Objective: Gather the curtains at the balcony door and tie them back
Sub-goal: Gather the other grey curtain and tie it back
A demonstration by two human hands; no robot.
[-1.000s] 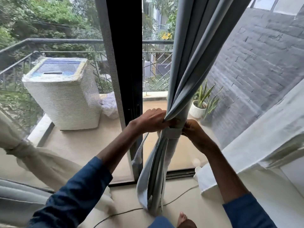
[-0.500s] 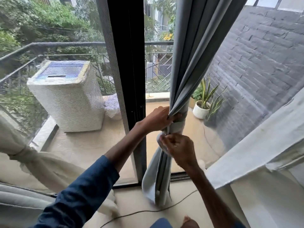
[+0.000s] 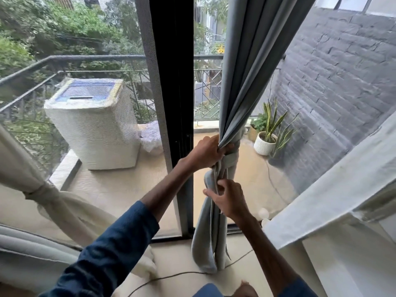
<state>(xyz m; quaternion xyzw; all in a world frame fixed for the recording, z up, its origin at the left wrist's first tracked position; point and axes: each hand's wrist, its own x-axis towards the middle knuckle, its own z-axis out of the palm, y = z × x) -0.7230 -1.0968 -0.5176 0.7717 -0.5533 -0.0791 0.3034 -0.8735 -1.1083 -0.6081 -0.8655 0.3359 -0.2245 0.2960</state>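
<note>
The curtain (image 3: 242, 71) is being seen as smooth, matt grey cloth, the wall (image 3: 342, 71) as rough brick, the railing (image 3: 85, 58) as dull metal.

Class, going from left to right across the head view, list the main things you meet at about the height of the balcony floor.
Tied cream curtain → covered white appliance → black door frame → grey curtain → potted plant → grey brick wall → white curtain.

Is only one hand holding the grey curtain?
No, the left hand grips the grey curtain at its gather, the right hand pinches it below.
</note>
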